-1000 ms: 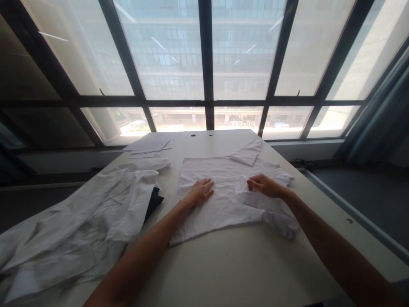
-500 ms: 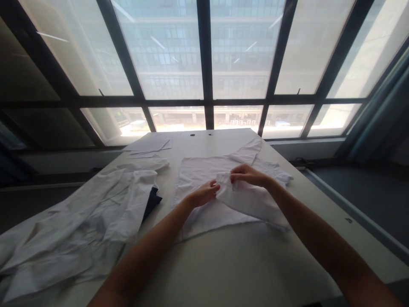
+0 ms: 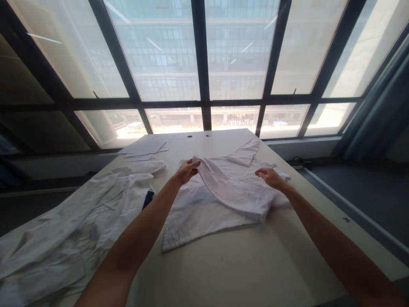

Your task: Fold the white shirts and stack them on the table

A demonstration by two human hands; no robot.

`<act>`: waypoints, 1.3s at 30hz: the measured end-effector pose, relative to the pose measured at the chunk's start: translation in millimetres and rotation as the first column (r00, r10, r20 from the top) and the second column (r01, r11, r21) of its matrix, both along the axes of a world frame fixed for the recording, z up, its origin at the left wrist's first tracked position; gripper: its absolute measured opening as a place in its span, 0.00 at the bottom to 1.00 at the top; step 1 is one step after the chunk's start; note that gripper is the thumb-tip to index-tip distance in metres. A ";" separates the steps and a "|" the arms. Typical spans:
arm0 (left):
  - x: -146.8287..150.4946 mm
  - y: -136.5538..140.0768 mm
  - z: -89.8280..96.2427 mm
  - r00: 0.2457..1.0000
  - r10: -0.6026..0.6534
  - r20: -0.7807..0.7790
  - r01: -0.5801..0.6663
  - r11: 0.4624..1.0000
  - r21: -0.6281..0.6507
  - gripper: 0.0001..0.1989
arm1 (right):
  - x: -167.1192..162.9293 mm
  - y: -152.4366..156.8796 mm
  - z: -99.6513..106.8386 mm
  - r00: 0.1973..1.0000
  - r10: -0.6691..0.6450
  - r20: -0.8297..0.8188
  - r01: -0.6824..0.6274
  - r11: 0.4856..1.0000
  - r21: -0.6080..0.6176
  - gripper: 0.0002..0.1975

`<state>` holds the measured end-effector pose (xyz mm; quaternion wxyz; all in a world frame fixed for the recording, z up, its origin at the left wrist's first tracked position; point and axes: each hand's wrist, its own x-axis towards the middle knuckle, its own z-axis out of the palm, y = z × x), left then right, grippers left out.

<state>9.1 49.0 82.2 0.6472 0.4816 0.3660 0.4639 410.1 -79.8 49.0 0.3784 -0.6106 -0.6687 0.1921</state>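
A white shirt (image 3: 230, 183) lies spread on the table, one sleeve (image 3: 244, 153) stretched toward the far right corner. Between the fingers and thumb of my left hand (image 3: 188, 171) is a lifted edge of the shirt. From there a flap of cloth slopes down to the right, its hem curving across the lower layer. My right hand (image 3: 270, 177) hovers over the right part of the shirt, fingers loosely bent and slightly apart, with no cloth seen in them.
Rumpled white garments (image 3: 96, 213) cover the table's left side, a dark blue piece (image 3: 148, 199) showing at their edge. Paper sheets (image 3: 143, 147) lie at the far left. The white table (image 3: 223, 273) reaches toward large windows; a curtain (image 3: 373, 98) hangs at right.
My left hand has moved left and away from me, drawing the shirt's edge along. My right hand has let go of the cloth and moved right. The flap is now spread wider.
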 end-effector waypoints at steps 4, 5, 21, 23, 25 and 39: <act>11.2 24.8 -5.3 1.000 0.018 -0.026 -0.018 1.000 -0.008 0.19 | 21.2 -17.4 -18.8 0.995 -0.072 0.071 0.074 0.997 -0.029 0.11; 14.4 29.2 -7.2 1.000 0.013 -0.022 -0.013 1.000 -0.010 0.19 | 25.4 -21.7 -21.5 0.993 -0.075 0.087 0.080 0.996 -0.048 0.12; 61.7 95.0 27.3 0.966 -0.103 0.237 0.059 0.980 0.190 0.13 | 52.8 -51.2 -22.9 0.989 -0.062 0.132 0.091 0.970 -0.226 0.16; 67.4 102.6 30.8 0.969 -0.112 0.218 0.066 0.976 0.208 0.15 | 53.1 -53.6 -21.8 0.989 -0.046 0.144 0.081 0.964 -0.253 0.16; 73.1 110.3 28.9 0.990 -0.057 0.125 0.030 0.978 0.204 0.16 | 54.2 -56.7 -20.8 0.987 -0.013 0.158 0.058 0.958 -0.281 0.16; 39.8 117.1 -37.4 0.602 0.481 -0.637 -0.226 0.868 0.442 0.28 | 47.4 -68.9 -5.0 0.845 -0.026 0.534 0.296 0.855 -0.427 0.09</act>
